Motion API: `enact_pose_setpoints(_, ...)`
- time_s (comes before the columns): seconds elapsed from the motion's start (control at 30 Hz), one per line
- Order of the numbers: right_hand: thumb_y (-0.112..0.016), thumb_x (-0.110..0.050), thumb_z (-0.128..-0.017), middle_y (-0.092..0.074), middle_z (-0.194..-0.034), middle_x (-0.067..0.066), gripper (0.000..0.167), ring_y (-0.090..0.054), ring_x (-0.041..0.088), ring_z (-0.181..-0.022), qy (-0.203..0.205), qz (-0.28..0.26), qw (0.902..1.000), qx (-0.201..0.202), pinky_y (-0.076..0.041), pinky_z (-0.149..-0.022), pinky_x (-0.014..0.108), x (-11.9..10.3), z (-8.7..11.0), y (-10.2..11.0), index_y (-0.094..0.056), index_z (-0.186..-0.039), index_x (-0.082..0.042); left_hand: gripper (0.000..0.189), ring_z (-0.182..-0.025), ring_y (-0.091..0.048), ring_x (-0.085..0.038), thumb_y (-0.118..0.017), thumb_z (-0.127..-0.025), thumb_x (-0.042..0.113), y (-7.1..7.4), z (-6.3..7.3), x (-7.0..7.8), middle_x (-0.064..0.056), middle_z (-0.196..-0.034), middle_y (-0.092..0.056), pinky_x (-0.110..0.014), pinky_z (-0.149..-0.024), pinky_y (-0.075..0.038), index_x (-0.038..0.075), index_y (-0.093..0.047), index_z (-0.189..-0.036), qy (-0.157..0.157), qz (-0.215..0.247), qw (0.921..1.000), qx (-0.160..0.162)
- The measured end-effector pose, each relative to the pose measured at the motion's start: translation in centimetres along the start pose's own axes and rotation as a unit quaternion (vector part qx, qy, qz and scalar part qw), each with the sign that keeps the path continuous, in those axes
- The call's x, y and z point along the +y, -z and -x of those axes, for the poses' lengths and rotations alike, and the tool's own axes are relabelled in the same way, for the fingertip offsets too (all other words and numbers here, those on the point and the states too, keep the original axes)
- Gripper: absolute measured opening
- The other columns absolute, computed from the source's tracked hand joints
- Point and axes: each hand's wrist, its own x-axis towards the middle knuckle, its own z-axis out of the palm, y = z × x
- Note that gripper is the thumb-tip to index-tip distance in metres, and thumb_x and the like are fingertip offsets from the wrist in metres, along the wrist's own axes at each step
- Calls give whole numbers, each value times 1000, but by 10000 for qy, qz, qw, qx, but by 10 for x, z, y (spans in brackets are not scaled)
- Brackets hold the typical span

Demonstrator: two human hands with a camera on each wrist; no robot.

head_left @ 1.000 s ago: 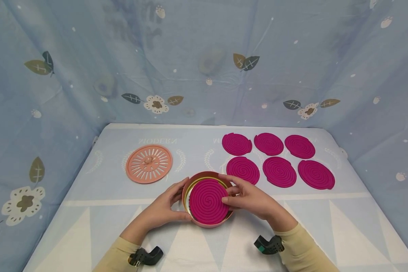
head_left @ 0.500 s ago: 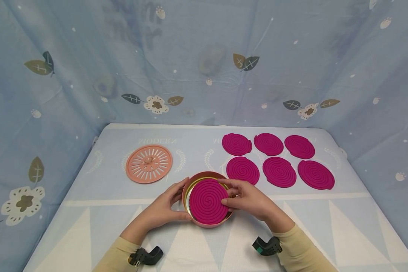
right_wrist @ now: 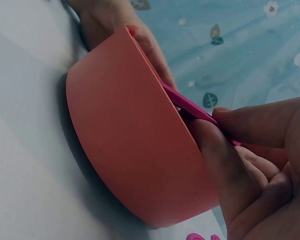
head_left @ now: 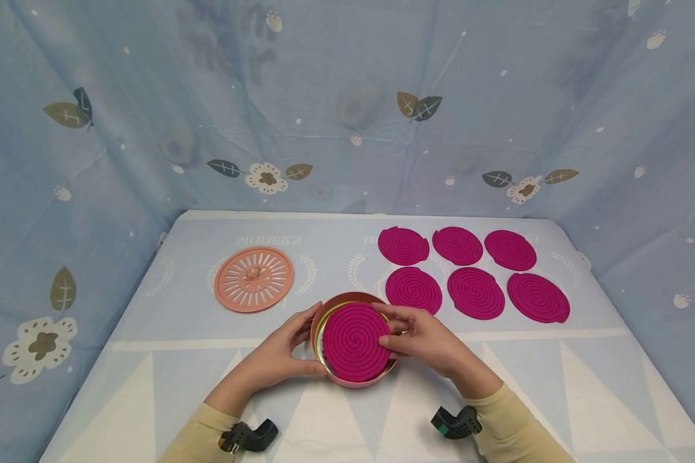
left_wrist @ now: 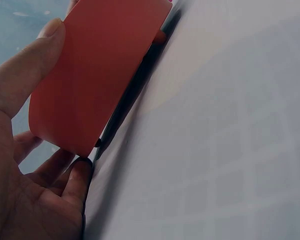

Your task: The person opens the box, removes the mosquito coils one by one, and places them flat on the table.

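A round coral mosquito coil holder (head_left: pixel 353 385) with a gold inner ring stands on the table. My left hand (head_left: pixel 278 352) grips its left side, thumb at the near wall and fingers round the far side. In the left wrist view the thumb presses the holder's outer wall (left_wrist: pixel 95 65). A magenta mosquito coil (head_left: pixel 354 344) lies tilted over the holder's opening, its right edge raised. My right hand (head_left: pixel 419 334) pinches that edge between thumb and fingers. The right wrist view shows the coil (right_wrist: pixel 187 104) slanting down past the rim; its lower edge is hidden inside.
Several more magenta coils (head_left: pixel 476 293) lie flat in two rows at the back right. The nearest coil (head_left: pixel 414 289) is just behind the holder and right hand. A slotted coral lid (head_left: pixel 254 279) with a knob lies at the back left. Patterned cloth (head_left: pixel 347 128) hangs around the table.
The right hand and the coil have shifted only very slightly, the coil a touch right and up. My left hand and the holder have stayed in place.
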Motion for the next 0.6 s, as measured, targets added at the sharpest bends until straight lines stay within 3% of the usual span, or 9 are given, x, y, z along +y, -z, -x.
enact_pose_setpoints(0.6, -72, -8, -90, -70, -105, 18, 65, -70, 21, -84, 154, -290, 9992, 207, -63, -76, 37, 6, 2, 6, -45, -149, -10, 109, -137, -40, -15, -92, -71, 24, 0, 0, 0, 5, -155, -33, -27, -116, -32, 22, -26, -158, -37, -2, 10000, -8)
